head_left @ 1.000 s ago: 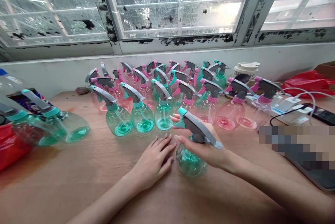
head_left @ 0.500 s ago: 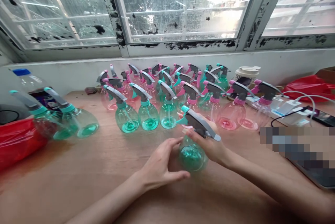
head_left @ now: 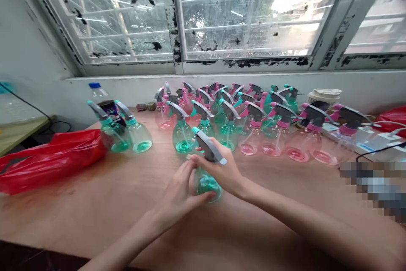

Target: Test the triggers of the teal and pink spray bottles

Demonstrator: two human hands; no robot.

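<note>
A green spray bottle (head_left: 207, 183) with a grey and teal trigger head (head_left: 209, 147) stands on the wooden table (head_left: 95, 203) in front of me. My right hand (head_left: 222, 171) wraps round its neck just under the trigger head. My left hand (head_left: 179, 197) cups the round body from the left, thumb under its base. Behind it stand several rows of green and pink spray bottles (head_left: 253, 127) along the wall below the window.
Two more green spray bottles (head_left: 125, 129) stand at the left beside a red plastic bag (head_left: 47, 159) and a clear bottle with a blue cap (head_left: 95, 91). A white lidded cup (head_left: 325, 94), a power strip with cables (head_left: 377, 140) and another red bag (head_left: 393, 115) lie at the right.
My left hand left the table top and closed round the bottle's body. The view swung left, so the bottle and both hands now sit further left in the picture.
</note>
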